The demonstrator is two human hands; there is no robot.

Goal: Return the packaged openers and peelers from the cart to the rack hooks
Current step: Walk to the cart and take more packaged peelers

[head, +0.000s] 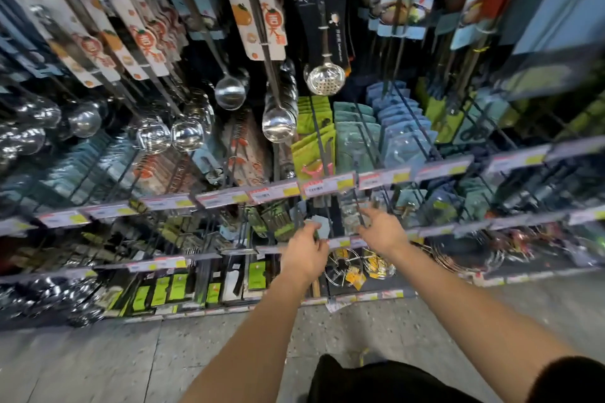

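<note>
Package [320, 226]: one small pale pack is in the left hand [306, 252], up at the rack [330, 185], just under a row of price tags [327, 186]. The picture is blurry, so I cannot tell if it is an opener or a peeler. The left arm is stretched out straight in front. We see the back of the hand, and its fingers are curled onto the bottom of the pack.

The right arm is stretched out too, a little farther to the right. The right hand [383, 229] is at a thin black hook [361, 217] where some clear packs [349, 216] hang. Its fingers point forward and the thumb sits apart from them. The blur hides if they are gripping the hook or only touching it.

There are two bare arms, two hands and one pack being held. Higher up hangs one spoon with holes [325, 77] and many shiny ladles [229, 93], too many and too blurry to count. I can see three rows of price tags going across. Below is a grey floor [98, 360].
</note>
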